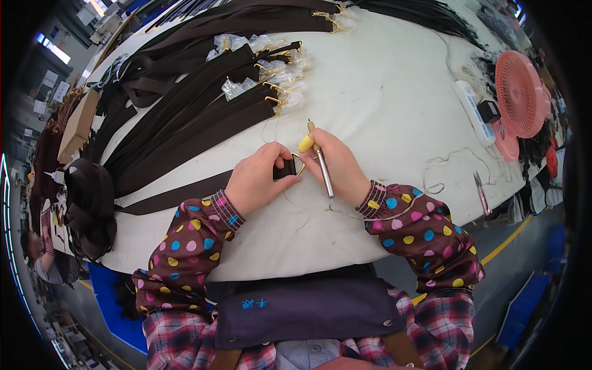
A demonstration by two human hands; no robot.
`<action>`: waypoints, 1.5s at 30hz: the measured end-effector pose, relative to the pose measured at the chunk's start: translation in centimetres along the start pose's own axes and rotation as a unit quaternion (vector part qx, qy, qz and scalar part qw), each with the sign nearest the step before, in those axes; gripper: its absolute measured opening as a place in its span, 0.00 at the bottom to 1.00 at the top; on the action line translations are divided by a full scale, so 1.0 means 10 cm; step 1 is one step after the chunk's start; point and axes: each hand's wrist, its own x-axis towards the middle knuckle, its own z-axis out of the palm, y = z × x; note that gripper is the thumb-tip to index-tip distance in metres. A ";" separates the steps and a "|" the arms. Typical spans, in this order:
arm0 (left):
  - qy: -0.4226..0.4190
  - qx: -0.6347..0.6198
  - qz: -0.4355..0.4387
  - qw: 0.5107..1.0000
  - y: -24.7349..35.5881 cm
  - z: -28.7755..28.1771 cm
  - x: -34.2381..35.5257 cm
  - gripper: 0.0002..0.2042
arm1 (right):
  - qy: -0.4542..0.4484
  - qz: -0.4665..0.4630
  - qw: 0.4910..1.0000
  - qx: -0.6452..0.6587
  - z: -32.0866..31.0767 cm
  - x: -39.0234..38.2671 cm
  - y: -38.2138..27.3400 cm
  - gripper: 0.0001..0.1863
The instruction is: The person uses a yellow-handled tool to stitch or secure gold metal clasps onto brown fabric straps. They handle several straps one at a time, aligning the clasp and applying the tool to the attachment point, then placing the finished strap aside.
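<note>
My left hand point(258, 177) is closed on the end of a dark brown webbing strap point(191, 192), which trails off to the left. A gold metal ring point(301, 168) sits at the strap's end. In my right hand point(343, 168) is a pen-shaped corded tool point(324, 172) with a silver shaft and a yellow sleeve near its tip. The tool's tip points up and away, apart from the strap. My right fingertips are close to the ring; whether they touch it I cannot tell. Loose thread point(296, 206) lies below my left hand.
Bundles of dark straps point(203, 126) with gold hardware in clear plastic wrap point(287, 65) cover the table's left and far side. A coiled strap point(89, 209) lies far left. On the right are a pink fan point(519, 92), a white power strip point(473, 111) and small scissors point(481, 194).
</note>
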 end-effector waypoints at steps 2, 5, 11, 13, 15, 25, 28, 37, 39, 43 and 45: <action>-0.004 -0.007 0.003 1.000 0.00 0.02 0.00 0.15 | 0.022 -0.071 0.993 -0.088 -0.02 0.03 0.08 0.09; -0.015 -0.025 0.006 1.000 -0.01 0.03 0.01 0.13 | 0.013 0.013 0.999 -0.041 -0.02 0.02 0.06 0.09; -0.063 -0.153 -0.065 0.984 -0.10 -0.02 0.03 0.10 | -0.008 0.055 0.998 0.016 -0.08 0.04 -0.01 0.10; -0.038 -0.208 -0.077 0.974 -0.17 0.01 0.01 0.09 | -0.014 0.044 0.999 0.006 -0.11 0.04 -0.01 0.12; -0.031 -0.152 -0.059 0.986 -0.09 -0.03 0.00 0.11 | -0.019 0.020 0.999 -0.016 -0.15 0.04 0.01 0.13; 0.006 -0.038 0.000 0.999 0.05 -0.01 0.01 0.14 | -0.019 -0.080 0.994 -0.066 -0.19 0.06 -0.03 0.13; -0.025 -0.009 -0.025 0.999 0.11 0.00 0.04 0.13 | -0.007 -0.117 0.990 -0.075 -0.21 0.04 -0.03 0.14; -0.103 -0.245 -0.118 0.957 -0.12 -0.04 0.13 0.07 | 0.003 -0.060 0.997 -0.055 -0.23 0.07 0.10 0.12; -0.112 -0.254 -0.153 0.948 -0.11 -0.09 0.13 0.08 | -0.003 -0.052 0.997 -0.060 -0.23 0.08 0.11 0.12; -0.078 -0.264 -0.173 0.946 -0.16 -0.03 0.10 0.06 | -0.022 -0.040 0.997 -0.068 -0.25 0.09 0.09 0.12; -0.063 -0.317 -0.137 0.936 -0.20 0.05 0.08 0.05 | -0.028 -0.046 0.995 -0.084 -0.26 0.08 0.09 0.12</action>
